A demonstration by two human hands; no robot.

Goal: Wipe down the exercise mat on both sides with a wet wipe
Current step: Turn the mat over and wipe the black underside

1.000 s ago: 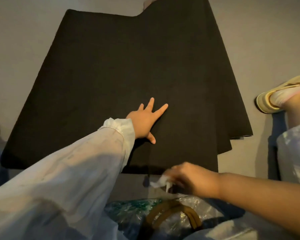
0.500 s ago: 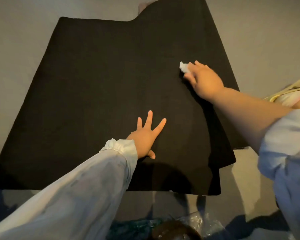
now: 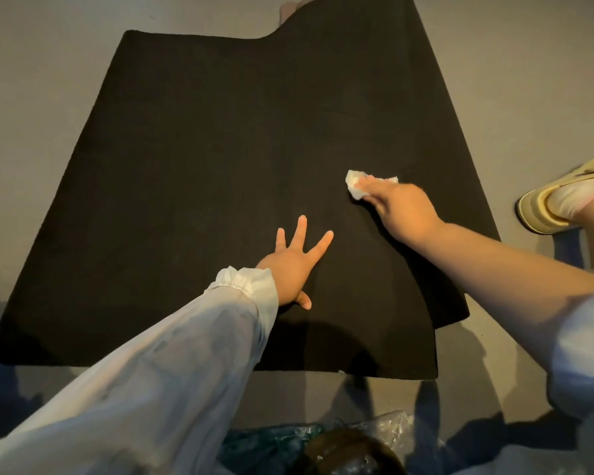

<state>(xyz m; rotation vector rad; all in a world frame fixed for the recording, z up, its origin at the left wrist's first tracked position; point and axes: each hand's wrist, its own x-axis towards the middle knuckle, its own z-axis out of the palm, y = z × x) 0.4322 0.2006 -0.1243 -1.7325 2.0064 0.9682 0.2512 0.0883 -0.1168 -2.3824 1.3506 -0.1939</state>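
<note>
— Grey floor (image 3: 48,80) all round, and the black exercise mat (image 3: 237,159) lies flat on it, with a second layer showing beneath at the right edge. Where's the wipe?

— The wet wipe (image 3: 355,186) is bunched under the right hand (image 3: 400,209), pressed onto the mat right of centre. Its fingers curl over the wad and grip it.

— And half a second back?

— That hand was farther up the mat, near the right edge. It has drawn the wipe down and inward, toward the person. A second ago it was off the mat altogether, by the plastic bag (image 3: 384,430).

— So wiping has only begun?

— I'd judge so: one stroke on the upper face, most of it untouched, and the underside not yet done.

— The other hand?

— The left hand (image 3: 294,265) stays flat on the mat near the front, fingers straight and spread, holding nothing, likely bracing it. A sandalled foot (image 3: 556,204) sits on the floor just off the right edge.
</note>
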